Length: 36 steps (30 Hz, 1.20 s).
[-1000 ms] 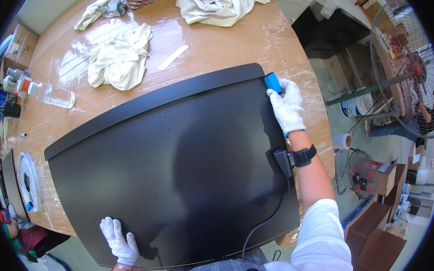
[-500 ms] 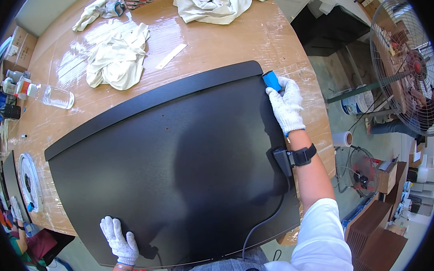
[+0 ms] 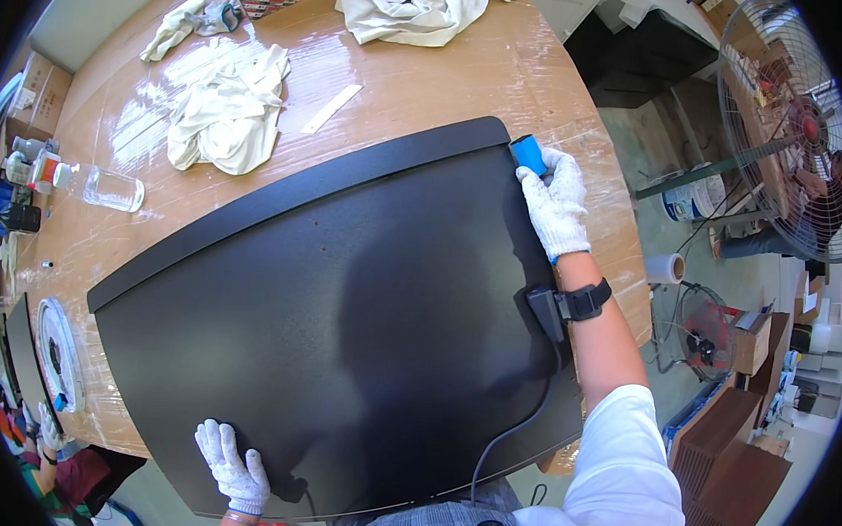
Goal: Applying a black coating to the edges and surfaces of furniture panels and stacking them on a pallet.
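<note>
Large black curved flat panel (image 3: 339,335) lies on the film-wrapped wooden worktop (image 3: 451,82) and fills its near half; right hand's grip (image 3: 557,202) sits at the panel's far right corner with a small blue block (image 3: 528,155) just beyond it, left hand (image 3: 231,465) lies flat on the near left edge. Behind the panel: crumpled white cloth (image 3: 226,106) far left, narrow white strip (image 3: 331,109) to its right, second crumpled white cloth (image 3: 417,4) at the far edge. Clear glass jar (image 3: 113,189) lies left of the panel, round white tape roll (image 3: 57,355) nearer at the left edge; big wire-caged standing fan (image 3: 786,121) is on the floor, well right of the worktop.
</note>
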{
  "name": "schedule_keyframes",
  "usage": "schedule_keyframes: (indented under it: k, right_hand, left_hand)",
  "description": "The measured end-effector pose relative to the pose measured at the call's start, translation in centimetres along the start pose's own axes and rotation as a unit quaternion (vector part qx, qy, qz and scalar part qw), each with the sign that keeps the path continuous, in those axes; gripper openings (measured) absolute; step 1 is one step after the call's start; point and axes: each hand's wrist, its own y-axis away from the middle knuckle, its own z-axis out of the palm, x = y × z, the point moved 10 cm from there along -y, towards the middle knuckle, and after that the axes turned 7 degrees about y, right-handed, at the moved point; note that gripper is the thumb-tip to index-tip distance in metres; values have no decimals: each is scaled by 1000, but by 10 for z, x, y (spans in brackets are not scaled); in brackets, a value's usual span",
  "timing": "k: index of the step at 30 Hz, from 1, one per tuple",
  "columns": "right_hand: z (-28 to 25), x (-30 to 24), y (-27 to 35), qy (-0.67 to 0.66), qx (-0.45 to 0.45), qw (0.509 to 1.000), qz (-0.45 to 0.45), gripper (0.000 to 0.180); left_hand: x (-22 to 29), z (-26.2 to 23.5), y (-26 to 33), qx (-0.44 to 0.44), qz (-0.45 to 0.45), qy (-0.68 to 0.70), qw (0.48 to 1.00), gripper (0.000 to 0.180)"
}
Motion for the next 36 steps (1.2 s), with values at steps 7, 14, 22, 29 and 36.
schedule_keyframes:
  k: [7,14,22,29,36]
  right_hand:
    - [-1,-6,-1,40,3,999,-18,36]
    - [-5,-5,4,-68,0,996,55,36]
    - [3,-4,0,23,-23,999,6,40]
    - [-10,1,0,-145,-2,986,80,41]
    - [-8,-17,10,-312,-134,929,148,47]
  left_hand:
    - [1,0,1,-3,-1,-11,1000,61]
    - [0,0,0,-5,-1,-4,1000,61]
    - [0,0,1,-4,-6,-14,1000,61]
    - [0,0,0,-2,-4,-2,1000,61]
    - [1,0,0,-1,-2,-1,1000,61]
